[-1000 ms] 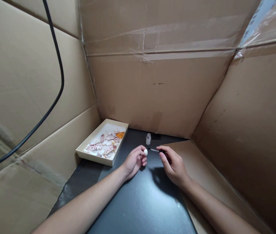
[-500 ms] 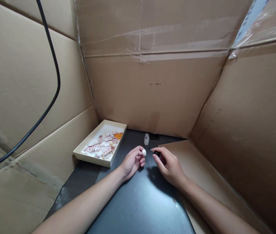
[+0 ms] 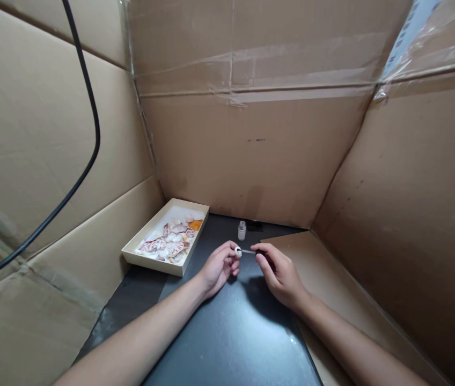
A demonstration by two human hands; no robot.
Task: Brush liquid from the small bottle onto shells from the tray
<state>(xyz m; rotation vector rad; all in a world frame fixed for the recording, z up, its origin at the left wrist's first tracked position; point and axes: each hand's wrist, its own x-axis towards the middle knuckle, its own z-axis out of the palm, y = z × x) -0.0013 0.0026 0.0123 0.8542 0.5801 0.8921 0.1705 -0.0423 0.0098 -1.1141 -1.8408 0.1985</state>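
Between the thumb and fingers of my left hand (image 3: 220, 268) is a small white ribbed seashell (image 3: 239, 254). My right hand (image 3: 278, 271) is closed around the dark cap of a small brush (image 3: 248, 251). The brush's thin pale stem points left, and its dark tip lies against the shell. Behind both hands, a small clear glass bottle (image 3: 242, 231) stands upright with its mouth uncovered and whitish contents or a label, I cannot tell which.
A shallow cream box (image 3: 153, 264) with several white, reddish-patterned and orange shells lies on the left. The dark table (image 3: 227, 338) is walled by cardboard (image 3: 231, 161). A cardboard sheet (image 3: 303, 247) lies at the right; a black cable (image 3: 90, 155) hangs at the left.
My right hand has shifted slightly, and the brush tip, apart from the shell before, now meets it. My left hand stays in place, still holding the shell.
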